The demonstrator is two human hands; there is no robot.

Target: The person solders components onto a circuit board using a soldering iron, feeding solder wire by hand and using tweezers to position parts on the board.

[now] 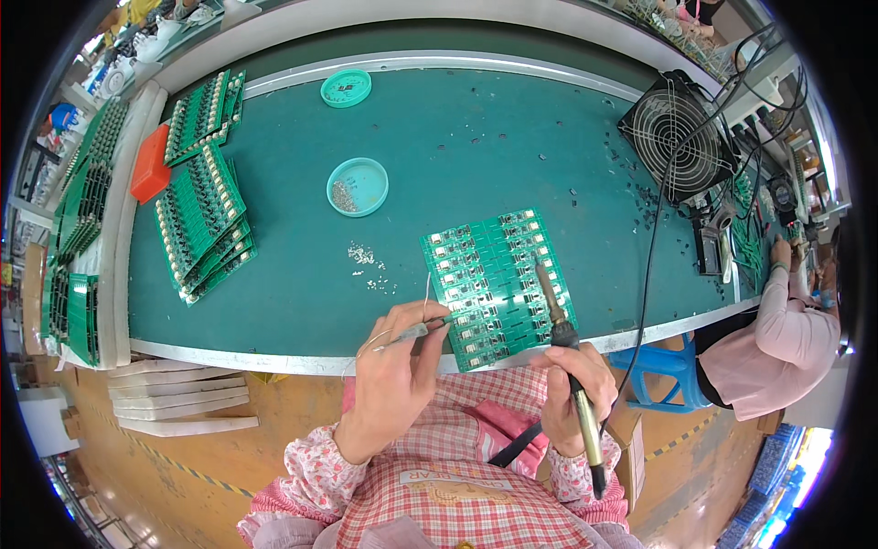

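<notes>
Green board (498, 284) under both raised hands (393, 371).

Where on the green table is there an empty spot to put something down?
The widest bare patch of the green mat lies between the round teal dish and the black fan. Another lies between the stacked boards and the loose bits. It is crowded around the circuit panel, where both hands work.
</notes>
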